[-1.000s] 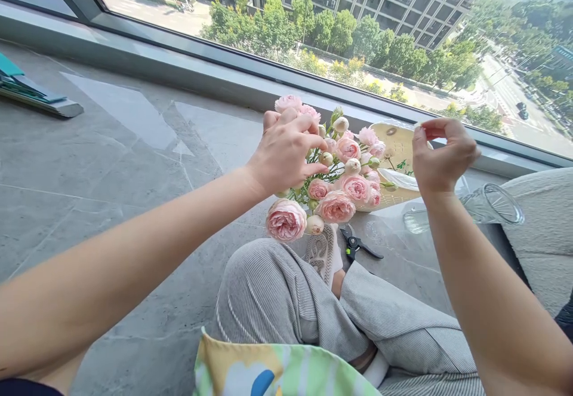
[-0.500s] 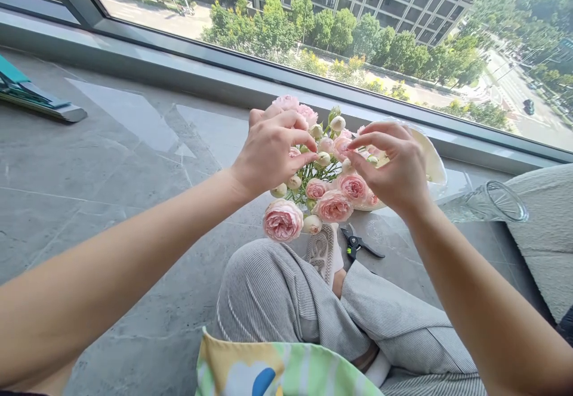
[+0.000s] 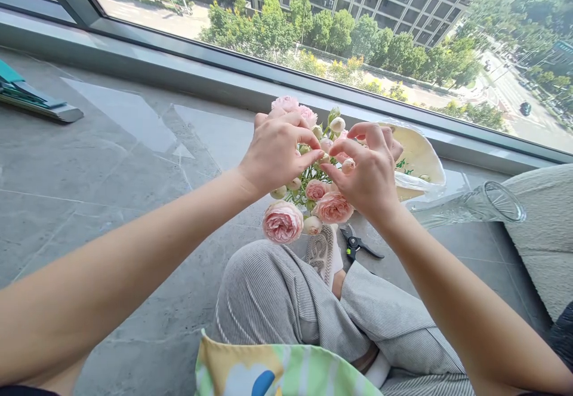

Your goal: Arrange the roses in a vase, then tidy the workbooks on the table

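Note:
A bunch of pink roses and pale buds (image 3: 332, 206) stands on the grey stone floor just beyond my knee. My left hand (image 3: 276, 152) is curled over the left side of the bunch, thumb and fingertips pinching among the buds. My right hand (image 3: 369, 172) is curled in from the right, its fingertips almost touching those of the left hand, pinching at a small bud or stem. What exactly each pinch holds is too small to make out. Both hands hide the middle blooms.
Black pruning shears (image 3: 357, 244) lie on the floor by my foot. A cream wrapping paper (image 3: 418, 157) lies behind the flowers, a clear glass vase (image 3: 478, 205) on its side to the right. A window frame (image 3: 188, 55) runs along the back; a teal-topped object (image 3: 31, 100) sits far left.
My right hand came down from the raised position at the right and moved left into the bunch, meeting the left hand's fingertips. The left hand stayed on the flowers.

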{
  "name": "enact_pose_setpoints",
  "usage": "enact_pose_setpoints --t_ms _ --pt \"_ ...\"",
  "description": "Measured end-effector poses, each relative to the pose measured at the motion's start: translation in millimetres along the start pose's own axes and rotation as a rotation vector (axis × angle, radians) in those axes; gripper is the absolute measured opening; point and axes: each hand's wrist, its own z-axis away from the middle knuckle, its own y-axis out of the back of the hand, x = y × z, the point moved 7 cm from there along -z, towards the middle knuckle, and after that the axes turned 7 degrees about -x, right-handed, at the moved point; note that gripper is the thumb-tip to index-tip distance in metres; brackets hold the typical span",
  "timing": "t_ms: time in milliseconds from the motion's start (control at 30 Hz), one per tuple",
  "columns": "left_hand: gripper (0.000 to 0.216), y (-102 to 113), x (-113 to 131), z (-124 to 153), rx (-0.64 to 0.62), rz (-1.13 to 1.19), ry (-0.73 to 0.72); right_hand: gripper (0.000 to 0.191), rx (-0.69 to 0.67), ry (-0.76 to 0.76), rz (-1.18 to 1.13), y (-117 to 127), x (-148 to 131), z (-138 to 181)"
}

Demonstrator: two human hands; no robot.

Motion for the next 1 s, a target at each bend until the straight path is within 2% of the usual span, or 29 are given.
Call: enact_pose_setpoints --t_ms 133,300,600,1000 --pt "0.019 1.5 1.6 -2.3 -0.011 0.025 0.008 0.012 -0.015 -0.009 0.001 -1.4 0.5 0.3" --pt "0.019 -2.5 2.9 -5.4 -0.085 0.05 0.029 0.014 -0.038 -0.007 0.038 -6.2 0.4 0.4" --pt "0.017 -5.5 4.3 -12.4 -0.167 -0.004 0.094 0.008 -0.015 0.003 -0.059 -9.5 1.1 1.6" --pt "0.021 -4.2 7.4 -15.3 -0.163 -0.013 0.002 0.005 0.056 0.033 -0.098 -10.9 0.0 3.4"
